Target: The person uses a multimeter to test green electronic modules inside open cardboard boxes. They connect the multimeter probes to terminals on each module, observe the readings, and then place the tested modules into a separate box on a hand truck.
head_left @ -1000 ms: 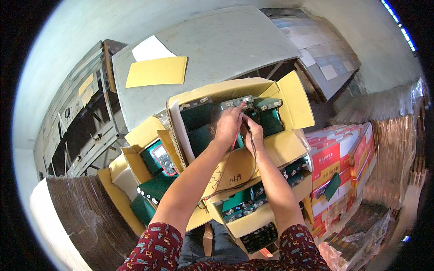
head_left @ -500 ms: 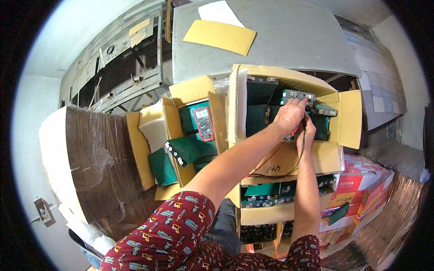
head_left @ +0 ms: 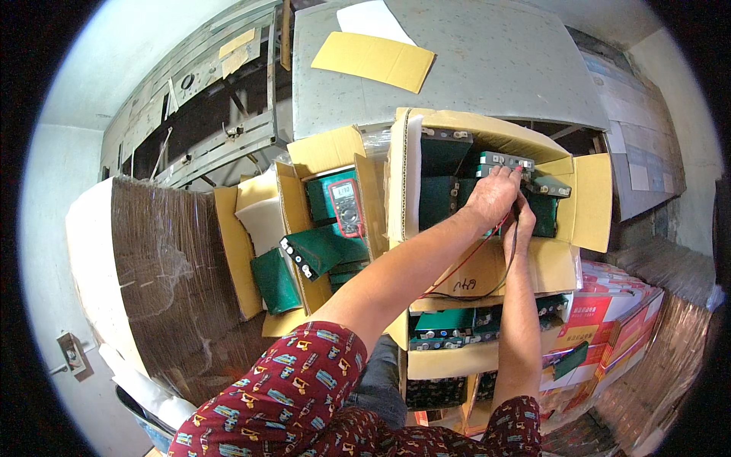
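Observation:
Both my hands are together over grey-topped green battery blocks in an open cardboard box. My left hand is closed, its fingertips at the terminals, where a small red tip shows; it appears to grip the red test probe. Just below, my right hand is closed, apparently around the black probe; its fingertips are mostly hidden by the left hand. A red lead and a black lead trail down from the hands. To the left, a red-edged multimeter with a lit display lies on green batteries.
A narrower open carton with green batteries stands left, one loose battery lying across it. Below is another battery-filled box. Red-and-white cartons stand right, a film-wrapped stack left. A grey tabletop holds cardboard.
My hands stay at the same terminals, with only slight movement of the fingers. The whole view has shifted a little.

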Demonstrator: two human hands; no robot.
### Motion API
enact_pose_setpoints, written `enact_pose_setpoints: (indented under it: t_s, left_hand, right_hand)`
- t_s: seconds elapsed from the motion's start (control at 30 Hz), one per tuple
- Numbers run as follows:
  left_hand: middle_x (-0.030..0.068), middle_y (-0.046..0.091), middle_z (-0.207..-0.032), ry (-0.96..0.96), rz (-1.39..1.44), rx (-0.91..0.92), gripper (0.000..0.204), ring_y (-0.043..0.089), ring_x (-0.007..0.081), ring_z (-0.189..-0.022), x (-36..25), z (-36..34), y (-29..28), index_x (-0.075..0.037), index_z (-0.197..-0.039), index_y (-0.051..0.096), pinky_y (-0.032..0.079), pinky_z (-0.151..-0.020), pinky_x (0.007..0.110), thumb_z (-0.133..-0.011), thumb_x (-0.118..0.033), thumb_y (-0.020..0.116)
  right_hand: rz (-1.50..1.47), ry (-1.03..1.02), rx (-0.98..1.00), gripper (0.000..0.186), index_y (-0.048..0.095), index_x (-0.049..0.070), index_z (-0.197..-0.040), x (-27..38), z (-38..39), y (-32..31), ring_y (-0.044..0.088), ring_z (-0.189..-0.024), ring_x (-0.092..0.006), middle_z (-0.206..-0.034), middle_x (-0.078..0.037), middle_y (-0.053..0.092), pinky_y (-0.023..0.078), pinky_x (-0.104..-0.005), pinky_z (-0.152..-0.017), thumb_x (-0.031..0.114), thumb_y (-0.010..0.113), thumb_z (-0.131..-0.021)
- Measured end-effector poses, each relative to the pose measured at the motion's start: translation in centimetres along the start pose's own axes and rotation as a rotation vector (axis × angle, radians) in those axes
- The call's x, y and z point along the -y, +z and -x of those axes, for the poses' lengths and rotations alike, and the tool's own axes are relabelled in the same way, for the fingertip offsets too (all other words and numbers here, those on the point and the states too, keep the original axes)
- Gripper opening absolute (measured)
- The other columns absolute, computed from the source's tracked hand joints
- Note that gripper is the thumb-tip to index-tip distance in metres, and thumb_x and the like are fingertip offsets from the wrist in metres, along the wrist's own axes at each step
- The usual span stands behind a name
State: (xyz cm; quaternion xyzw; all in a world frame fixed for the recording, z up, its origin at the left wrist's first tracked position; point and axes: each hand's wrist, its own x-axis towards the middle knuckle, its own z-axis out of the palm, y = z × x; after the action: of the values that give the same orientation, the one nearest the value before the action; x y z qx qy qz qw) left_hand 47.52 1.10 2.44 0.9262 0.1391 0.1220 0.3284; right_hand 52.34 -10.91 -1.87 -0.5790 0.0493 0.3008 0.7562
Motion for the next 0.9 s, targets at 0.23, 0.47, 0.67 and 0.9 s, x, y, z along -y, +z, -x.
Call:
enact_pose_setpoints:
  t_s: [0.23, 0.47, 0.67, 0.9]
  left_hand:
    - [0.0209, 0.066, -0.114, 0.013, 0.005, -0.015, 0.039, 0.063, 0.0368, -0.113, 0.3, 0.0, 0.4, 0.003, -0.127, 0.059, 0.055, -0.097, 0.043, -0.09, -0.008, 0.061]
    - [0.0176, 0.07, -0.109, -0.012, 0.038, 0.044, 0.045, 0.065, 0.0346, -0.111, 2.3, -0.3, -1.7, -0.005, -0.137, 0.059, 0.046, -0.105, 0.049, -0.092, -0.007, 0.057]
    - [0.0178, 0.07, -0.108, -0.026, 0.008, -0.245, 0.039, 0.066, 0.0346, -0.107, 8.0, 3.9, -9.9, -0.007, -0.137, 0.062, 0.044, -0.104, 0.053, -0.097, -0.008, 0.058]
    - [0.0221, 0.068, -0.101, -0.16, 0.111, -0.22, 0.037, 0.065, 0.0428, -0.092, 11.4, 7.8, -13.3, -0.004, -0.132, 0.062, 0.054, -0.081, 0.05, -0.095, -0.006, 0.059]
  right_hand:
    - [-0.036, 0.019, 0.017, 0.046, 0.059, -0.001, -0.14, -0.1, 0.0, -0.3, 0.06, -0.121, -0.02, -0.136, -0.01, 0.061, 0.046, -0.0348, -0.108, 0.029, 0.047, -0.107]
    - [-0.197, -0.046, 0.161, 0.038, 0.062, -0.004, -0.135, -1.0, -0.6, -0.1, 0.063, -0.117, -0.0245, -0.131, -0.012, 0.065, 0.047, -0.0345, -0.108, 0.016, 0.058, -0.103]
    - [0.866, -0.539, 0.053, 0.035, 0.065, 0.006, -0.135, 0.7, 1.0, -0.3, 0.068, -0.121, -0.0274, -0.129, -0.02, 0.07, 0.05, -0.0357, -0.104, 0.016, 0.066, -0.101]
    - [0.963, -0.762, 0.158, 0.034, 0.069, 0.007, -0.13, 1.9, 3.3, 4.6, 0.073, -0.11, -0.0291, -0.121, -0.018, 0.073, 0.058, -0.0357, -0.093, 0.012, 0.071, -0.096]
